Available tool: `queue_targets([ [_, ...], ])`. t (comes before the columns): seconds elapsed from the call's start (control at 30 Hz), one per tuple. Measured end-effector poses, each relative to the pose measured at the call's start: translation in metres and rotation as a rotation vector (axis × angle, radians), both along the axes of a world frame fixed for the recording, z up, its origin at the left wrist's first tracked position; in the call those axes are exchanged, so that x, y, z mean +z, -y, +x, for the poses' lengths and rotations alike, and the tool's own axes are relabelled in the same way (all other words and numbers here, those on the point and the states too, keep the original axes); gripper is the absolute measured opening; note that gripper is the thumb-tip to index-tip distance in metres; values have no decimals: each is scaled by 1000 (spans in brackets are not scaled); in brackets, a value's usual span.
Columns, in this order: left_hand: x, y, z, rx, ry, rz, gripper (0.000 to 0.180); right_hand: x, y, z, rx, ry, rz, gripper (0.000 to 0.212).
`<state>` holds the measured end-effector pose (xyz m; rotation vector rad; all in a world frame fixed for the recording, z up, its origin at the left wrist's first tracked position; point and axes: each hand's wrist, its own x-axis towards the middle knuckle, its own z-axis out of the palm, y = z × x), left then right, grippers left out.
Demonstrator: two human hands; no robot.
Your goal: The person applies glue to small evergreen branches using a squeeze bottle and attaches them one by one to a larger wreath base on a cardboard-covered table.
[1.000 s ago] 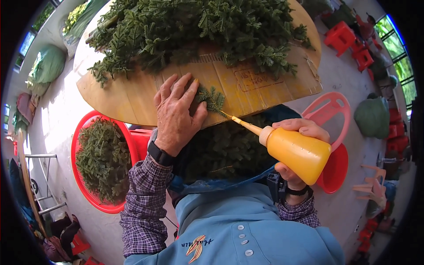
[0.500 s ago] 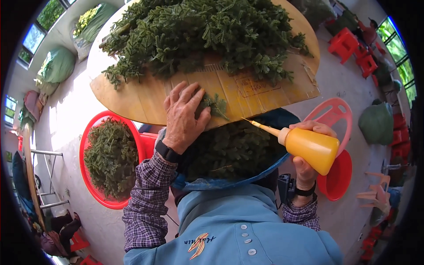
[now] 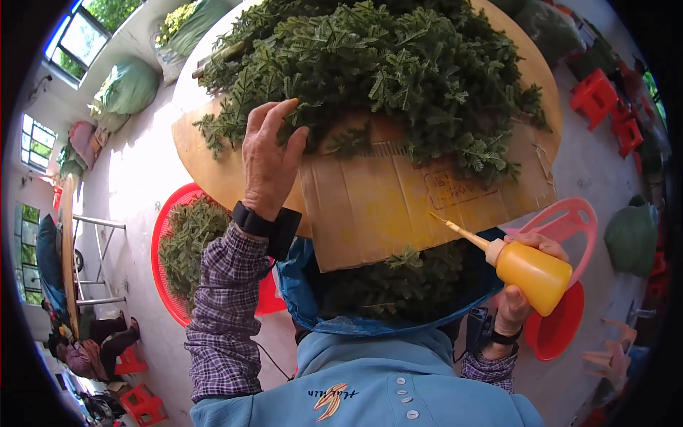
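My left hand (image 3: 270,153) is raised at the near left edge of a large pile of green fir sprigs (image 3: 377,64). Its thumb and forefinger are apart, with nothing visible between them. In my right hand (image 3: 518,302) is a squeeze bottle (image 3: 532,274) of yellow-orange liquid, its thin nozzle tilted up and left over the cardboard sheet (image 3: 370,206). Yellow smears mark that cardboard. More fir sprigs (image 3: 398,285) fill a blue bag (image 3: 299,285) against my front, below the cardboard's near edge.
The pile rests on a round table (image 3: 192,146). A red basket (image 3: 158,263) of sprigs stands at left, beyond it a metal-legged frame (image 3: 99,222). At right are a pink stool (image 3: 580,213), a red tub (image 3: 558,324) and red stools (image 3: 594,99). A person (image 3: 96,349) sits far left.
My left hand has left the small sprig on the cardboard and moved up and left to the pile. The right hand still holds the bottle. The whole view has shifted somewhat.
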<state>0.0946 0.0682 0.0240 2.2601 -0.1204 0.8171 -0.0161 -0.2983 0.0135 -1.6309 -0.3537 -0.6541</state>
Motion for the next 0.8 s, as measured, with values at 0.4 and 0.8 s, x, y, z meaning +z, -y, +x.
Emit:
queue_targets([
  [0.4, -1, -24, 1, 72, 98, 97, 12, -1, 1, 2, -22, 33, 28, 79],
  [0.8, 17, -8, -53, -30, 265, -518, 13, 3, 2, -3, -19, 53, -13, 81],
])
